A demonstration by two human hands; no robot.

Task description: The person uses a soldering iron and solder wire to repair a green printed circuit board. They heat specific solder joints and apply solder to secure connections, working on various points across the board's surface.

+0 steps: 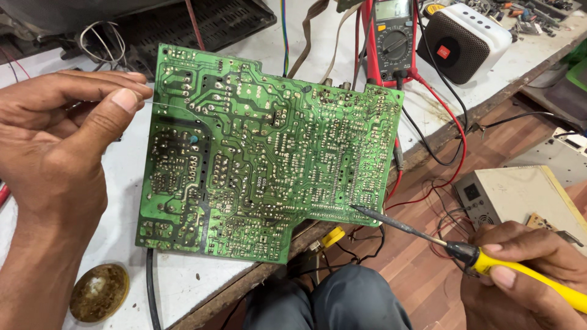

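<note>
A single head-worn camera is looking steeply down from close above the workbench [183, 287], facing away from the wearer's body. It is framing the space between the fingertips of the left hand [55, 146] and right hand [526, 269]; no second view is overlapping it.

A white bench [183, 281] carries a green board [263, 153] at its near edge. A round tin [99, 292] lies near left; a meter [391, 40] and speaker [461, 40] sit far right.
</note>
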